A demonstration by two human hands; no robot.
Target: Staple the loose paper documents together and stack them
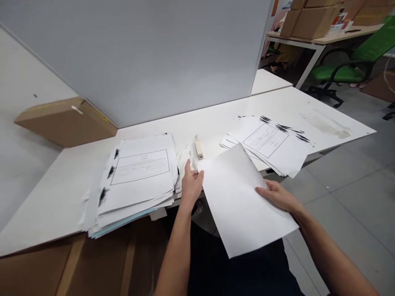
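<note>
A blank white sheet of paper [243, 205] is held tilted over the table's front edge and my lap. My right hand [277, 195] grips its right edge, thumb on top and fingers underneath. At the upper left corner, my left hand [193, 183] pinches the paper near the thumb, with the index finger pointing forward. Just beyond that hand lies a small cream stapler-like tool [198, 149]. To the left is a thick stack of printed sheets [140, 172] with black marks along one side. Several printed sheets [268, 142] lie loosely fanned on the right.
The white table [216, 119] has a grey partition [173, 53] along its back. A cardboard box [68, 121] leans in the left corner. Behind on the right are a green chair [345, 68] and another desk carrying cardboard boxes [313, 22].
</note>
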